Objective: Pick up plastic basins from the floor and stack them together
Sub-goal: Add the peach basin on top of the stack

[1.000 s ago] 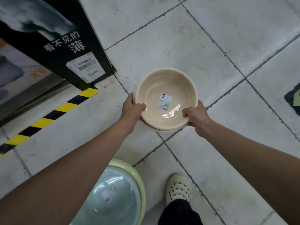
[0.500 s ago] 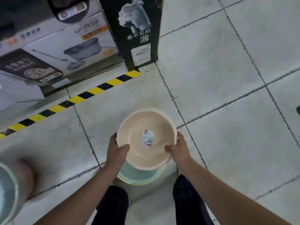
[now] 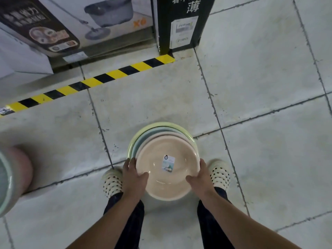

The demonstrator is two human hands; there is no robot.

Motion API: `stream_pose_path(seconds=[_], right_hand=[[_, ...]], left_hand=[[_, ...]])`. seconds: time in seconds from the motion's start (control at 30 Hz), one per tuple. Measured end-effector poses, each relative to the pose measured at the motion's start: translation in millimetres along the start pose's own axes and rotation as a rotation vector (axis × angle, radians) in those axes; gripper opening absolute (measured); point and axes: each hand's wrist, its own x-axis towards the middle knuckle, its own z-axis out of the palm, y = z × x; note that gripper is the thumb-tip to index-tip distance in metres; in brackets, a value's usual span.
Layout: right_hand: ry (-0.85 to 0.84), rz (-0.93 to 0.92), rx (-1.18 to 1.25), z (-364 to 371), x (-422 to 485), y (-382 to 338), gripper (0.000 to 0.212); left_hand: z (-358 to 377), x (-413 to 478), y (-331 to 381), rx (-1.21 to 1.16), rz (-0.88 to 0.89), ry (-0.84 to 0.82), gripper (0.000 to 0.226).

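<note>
The beige basin [image 3: 167,169], gripped at its rim by the left hand [image 3: 133,178] and right hand [image 3: 199,178], is held within the blue basin [image 3: 158,130] and green basin [image 3: 159,124] nested on the floor [image 3: 260,159], while another basin [image 3: 10,180] at the left edge seemingly remains unstacked.

black carton [image 3: 203,24] — large white "薄", its white label [image 3: 183,31] reading "ZERO"
</note>
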Motion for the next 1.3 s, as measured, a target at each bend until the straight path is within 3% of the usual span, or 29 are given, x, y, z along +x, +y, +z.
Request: stream_pose_path(seconds=[0.1,0.37,0.6,0.83,0.97,1.07,1.3], right_hand=[[0.021,0.024,-0.037,9,8,10,0.07],[0.043,0.002,-0.189,21,25,16,0.047],[0.053,-0.031,-0.143,22,39,15,0.037],[0.103,-0.105,-0.096,22,53,20,0.068],[0.034,-0.075,0.083,16,74,22,0.108],[-0.121,-0.091,0.112,14,92,24,0.127],[-0.136,-0.15,0.079,14,103,28,0.109]], left_hand=[[8,8,-12,0.024,-0.004,-0.018,0.069],[8,24,-25,0.041,-0.087,-0.11,0.085],[10,48,-40,0.078,0.04,-0.15,0.078],[14,52,-54,0.041,0.099,-0.114,0.09],[11,65,-56,-0.432,-0.185,-0.171,0.113],[11,75,-60,-0.539,-0.166,-0.247,0.113],[6,83,-67,-0.596,-0.098,-0.268,0.091]])
